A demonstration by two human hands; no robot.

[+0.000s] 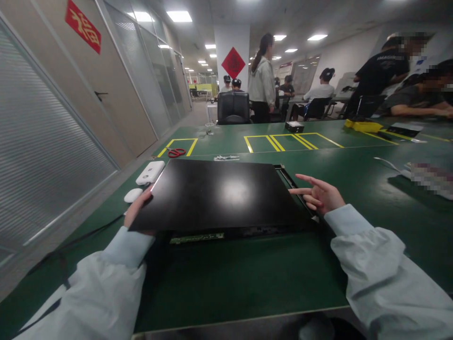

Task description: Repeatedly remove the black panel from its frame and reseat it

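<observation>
A flat black screen panel (215, 196) lies tilted above the green table, its glossy face reflecting the ceiling lights. My left hand (139, 205) grips the panel's left edge, with part of the fingers hidden beneath it. At the opposite edge, my right hand (320, 193) has fingers stretched out, one fingertip at or very near the panel's side. Under the panel, a dark frame (295, 186) sticks out on the right. A green circuit board strip (198, 238) shows below the front edge; the rest underneath is hidden.
Left of the panel lie a white box-shaped device (150, 173), a white mouse-like object (133, 195) and a black strap (88, 231). Beyond are red-handled scissors (176, 152), small silvery pieces (226, 158), yellow tape outlines (264, 137) and a small black box (294, 126). Several people are farther back.
</observation>
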